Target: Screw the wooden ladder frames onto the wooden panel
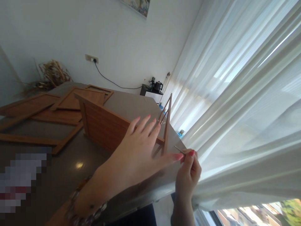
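My left hand [138, 149] is spread over the top edge of an upright brown wooden panel [101, 125], its thumb reaching toward my right hand. Whether its palm presses on the wood cannot be seen. At the panel's right end stands a narrow wooden end frame [167, 125] with thin bars, partly behind my left fingers. My right hand [188, 171], at the table's right edge, pinches a thin metal rod [178, 149] between thumb and fingers. The rod's tip points up and left toward the end frame, apart from it.
More wooden panels [70, 99] and an open wooden frame [30, 139] lie on the grey table [131, 100] at left. Dried stalks [54, 73] are behind them. A black kettle [158, 86] sits on a small cabinet. White curtains [225, 103] hang close at right.
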Demonstrator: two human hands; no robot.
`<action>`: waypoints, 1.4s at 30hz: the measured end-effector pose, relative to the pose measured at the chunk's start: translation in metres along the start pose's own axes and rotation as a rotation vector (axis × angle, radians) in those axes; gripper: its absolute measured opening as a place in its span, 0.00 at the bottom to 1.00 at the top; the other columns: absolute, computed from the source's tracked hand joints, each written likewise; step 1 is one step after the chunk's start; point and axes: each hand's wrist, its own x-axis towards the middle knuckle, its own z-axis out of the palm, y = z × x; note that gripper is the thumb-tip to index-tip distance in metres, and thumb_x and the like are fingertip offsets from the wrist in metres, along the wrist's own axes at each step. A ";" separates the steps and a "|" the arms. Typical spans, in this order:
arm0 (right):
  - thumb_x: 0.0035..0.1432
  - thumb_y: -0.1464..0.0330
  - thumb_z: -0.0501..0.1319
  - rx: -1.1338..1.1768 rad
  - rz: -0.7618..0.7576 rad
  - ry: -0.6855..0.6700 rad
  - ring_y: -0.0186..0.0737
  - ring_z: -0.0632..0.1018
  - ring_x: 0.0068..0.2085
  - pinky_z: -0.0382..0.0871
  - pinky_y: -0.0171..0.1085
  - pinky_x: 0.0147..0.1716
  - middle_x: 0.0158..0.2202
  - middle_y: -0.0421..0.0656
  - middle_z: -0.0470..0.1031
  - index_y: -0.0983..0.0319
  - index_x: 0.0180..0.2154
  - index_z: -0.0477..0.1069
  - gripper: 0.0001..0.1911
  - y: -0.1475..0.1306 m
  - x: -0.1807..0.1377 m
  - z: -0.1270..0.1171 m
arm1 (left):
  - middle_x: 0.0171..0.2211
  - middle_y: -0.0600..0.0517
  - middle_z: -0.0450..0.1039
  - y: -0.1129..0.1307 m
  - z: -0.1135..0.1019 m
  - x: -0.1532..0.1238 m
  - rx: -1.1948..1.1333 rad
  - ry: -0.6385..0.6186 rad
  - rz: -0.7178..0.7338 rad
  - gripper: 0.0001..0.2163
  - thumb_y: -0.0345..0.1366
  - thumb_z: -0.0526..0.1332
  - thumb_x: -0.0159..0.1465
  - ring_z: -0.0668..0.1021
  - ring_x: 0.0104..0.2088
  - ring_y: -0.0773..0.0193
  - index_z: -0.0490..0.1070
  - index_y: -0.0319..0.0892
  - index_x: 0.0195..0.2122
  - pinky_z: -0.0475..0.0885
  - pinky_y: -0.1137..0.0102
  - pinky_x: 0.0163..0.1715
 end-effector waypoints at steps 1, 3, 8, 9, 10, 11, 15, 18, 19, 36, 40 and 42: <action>0.71 0.57 0.49 -0.009 -0.003 -0.003 0.36 0.66 0.30 0.58 0.38 0.34 0.24 0.37 0.63 0.60 0.25 0.66 0.23 0.002 0.000 0.001 | 0.70 0.44 0.53 0.001 0.001 0.001 -0.007 -0.012 0.003 0.47 0.70 0.42 0.60 0.51 0.72 0.47 0.56 0.35 0.67 0.41 0.46 0.71; 0.71 0.58 0.50 -0.038 -0.048 -0.008 0.36 0.67 0.30 0.58 0.38 0.35 0.24 0.37 0.65 0.60 0.25 0.65 0.22 0.004 0.000 0.002 | 0.69 0.47 0.57 0.000 0.002 0.002 -0.017 -0.020 0.024 0.45 0.69 0.47 0.59 0.53 0.72 0.50 0.58 0.38 0.66 0.37 0.49 0.72; 0.71 0.65 0.49 -0.143 -0.221 -0.052 0.35 0.65 0.29 0.56 0.39 0.38 0.21 0.35 0.62 0.60 0.23 0.61 0.21 -0.002 0.006 0.002 | 0.54 0.55 0.73 -0.004 0.001 0.005 -0.038 -0.062 0.079 0.28 0.62 0.53 0.62 0.69 0.60 0.61 0.69 0.46 0.53 0.35 0.57 0.71; 0.71 0.66 0.49 -0.154 -0.246 -0.061 0.35 0.64 0.28 0.55 0.39 0.38 0.21 0.35 0.62 0.60 0.23 0.60 0.21 -0.003 0.008 0.002 | 0.51 0.55 0.74 -0.004 0.000 0.005 -0.035 -0.077 0.080 0.25 0.60 0.52 0.64 0.71 0.57 0.62 0.70 0.46 0.50 0.39 0.57 0.70; 0.71 0.66 0.50 -0.158 -0.266 -0.069 0.35 0.64 0.29 0.55 0.39 0.38 0.21 0.35 0.62 0.60 0.23 0.59 0.21 -0.004 0.009 0.003 | 0.48 0.55 0.74 -0.003 0.000 0.006 -0.024 -0.092 0.077 0.23 0.57 0.52 0.65 0.71 0.54 0.62 0.70 0.45 0.47 0.45 0.57 0.68; 0.71 0.66 0.50 -0.160 -0.279 -0.076 0.35 0.65 0.29 0.56 0.39 0.38 0.21 0.35 0.62 0.60 0.23 0.59 0.21 -0.005 0.010 0.003 | 0.46 0.54 0.74 -0.003 0.001 0.006 -0.008 -0.106 0.071 0.20 0.55 0.52 0.66 0.71 0.51 0.61 0.70 0.44 0.45 0.51 0.57 0.64; 0.71 0.66 0.50 -0.149 -0.291 -0.103 0.35 0.65 0.29 0.56 0.39 0.38 0.21 0.35 0.61 0.59 0.23 0.58 0.21 -0.005 0.011 0.006 | 0.39 0.52 0.70 -0.002 0.002 0.006 0.048 -0.148 0.062 0.14 0.49 0.51 0.66 0.68 0.44 0.59 0.65 0.43 0.36 0.59 0.58 0.52; 0.71 0.66 0.49 -0.136 -0.291 -0.101 0.35 0.65 0.28 0.56 0.39 0.39 0.21 0.35 0.61 0.59 0.23 0.58 0.21 -0.005 0.010 0.007 | 0.37 0.53 0.67 -0.002 0.003 0.007 0.048 -0.161 0.072 0.13 0.47 0.51 0.66 0.66 0.42 0.60 0.62 0.43 0.34 0.58 0.58 0.50; 0.71 0.66 0.49 -0.135 -0.288 -0.100 0.35 0.65 0.28 0.56 0.39 0.39 0.20 0.35 0.60 0.59 0.23 0.57 0.21 -0.005 0.010 0.007 | 0.37 0.53 0.67 -0.002 0.004 0.007 0.047 -0.167 0.072 0.12 0.46 0.51 0.66 0.66 0.42 0.60 0.62 0.43 0.34 0.57 0.58 0.50; 0.72 0.64 0.48 -0.131 -0.243 -0.098 0.36 0.66 0.29 0.57 0.40 0.40 0.21 0.36 0.62 0.59 0.22 0.58 0.23 0.000 0.006 0.015 | 0.33 0.54 0.61 -0.002 0.004 0.010 0.039 -0.210 0.060 0.10 0.42 0.49 0.65 0.63 0.39 0.61 0.57 0.42 0.31 0.55 0.58 0.47; 0.71 0.66 0.49 -0.147 -0.333 -0.097 0.36 0.67 0.30 0.57 0.41 0.42 0.21 0.36 0.66 0.59 0.24 0.61 0.21 0.000 0.008 0.013 | 0.33 0.55 0.60 -0.004 0.005 0.011 0.029 -0.212 0.075 0.09 0.41 0.49 0.65 0.62 0.39 0.62 0.57 0.42 0.31 0.54 0.58 0.47; 0.71 0.66 0.49 -0.138 -0.350 -0.121 0.36 0.67 0.30 0.57 0.41 0.41 0.21 0.36 0.67 0.59 0.24 0.62 0.20 0.000 0.010 0.011 | 0.33 0.55 0.60 -0.004 0.006 0.011 0.023 -0.213 0.079 0.09 0.41 0.49 0.65 0.62 0.39 0.62 0.57 0.42 0.31 0.53 0.58 0.47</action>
